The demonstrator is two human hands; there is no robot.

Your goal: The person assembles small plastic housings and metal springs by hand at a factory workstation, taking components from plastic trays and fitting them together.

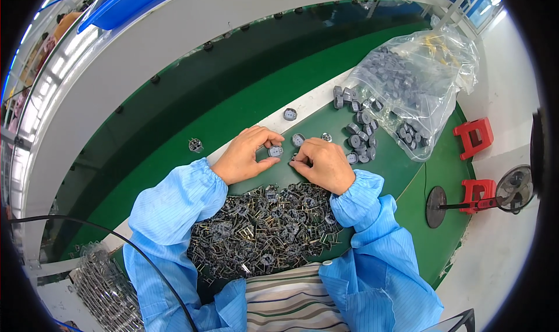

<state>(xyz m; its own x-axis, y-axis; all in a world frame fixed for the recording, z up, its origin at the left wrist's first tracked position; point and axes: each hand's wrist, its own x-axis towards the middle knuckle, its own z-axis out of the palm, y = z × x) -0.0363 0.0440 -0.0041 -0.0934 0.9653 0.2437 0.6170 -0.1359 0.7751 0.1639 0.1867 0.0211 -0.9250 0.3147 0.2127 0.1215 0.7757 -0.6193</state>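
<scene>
Between thumb and fingers, my left hand (247, 154) grips a small round grey plastic housing (275, 151), its hollow side facing up. To its right my right hand (322, 163) is closed in a pinch over a tiny part, mostly hidden by the fingertips. Another grey housing (298, 140) lies on the green table just beyond the gap between my hands, and a small metallic part (326, 137) sits beyond my right fingers. In front of my body, under both wrists, spreads a heap of small metal-pinned parts (265, 230).
A clear plastic bag (416, 78) of grey housings lies at the far right, with loose housings (362, 131) spilling from it. One housing (290, 114) rests on the white strip; a pinned part (195, 145) lies on the green belt. Red stools (474, 137) and a fan (513, 187) stand right.
</scene>
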